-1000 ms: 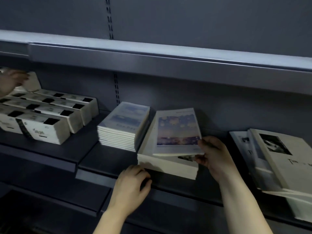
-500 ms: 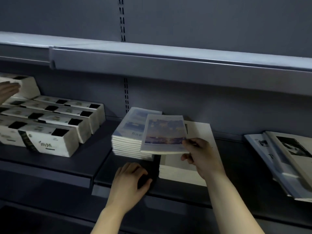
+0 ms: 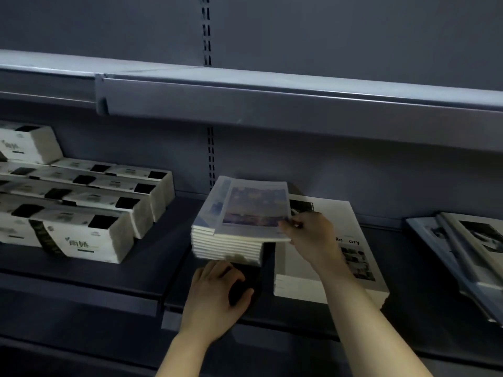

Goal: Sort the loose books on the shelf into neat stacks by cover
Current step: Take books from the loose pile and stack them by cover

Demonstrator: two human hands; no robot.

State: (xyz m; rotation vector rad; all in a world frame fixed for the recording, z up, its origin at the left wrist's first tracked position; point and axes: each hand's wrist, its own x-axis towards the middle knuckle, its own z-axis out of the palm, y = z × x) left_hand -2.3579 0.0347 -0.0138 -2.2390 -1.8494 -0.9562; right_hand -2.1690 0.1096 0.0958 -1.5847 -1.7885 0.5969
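Observation:
My right hand (image 3: 310,235) pinches the right edge of a thin book with a purple sky cover (image 3: 253,210). The book lies slightly askew on top of a stack of like-coloured books (image 3: 226,246) at the middle of the shelf (image 3: 152,270). My left hand (image 3: 215,292) rests on the shelf's front edge just below that stack, fingers loosely curled, holding nothing. Right of the stack sits a white stack with a black-and-white cover (image 3: 326,268), partly hidden by my right forearm.
White boxed packs (image 3: 81,213) fill the left section of the shelf in rows. At the far right, several black-and-white books (image 3: 468,248) lie slanted and loose. An upper shelf (image 3: 272,104) overhangs close above the books.
My right hand lifted the purple sky book off the white stack and carried it left onto the stack of similar books. The left hand stayed at the shelf edge.

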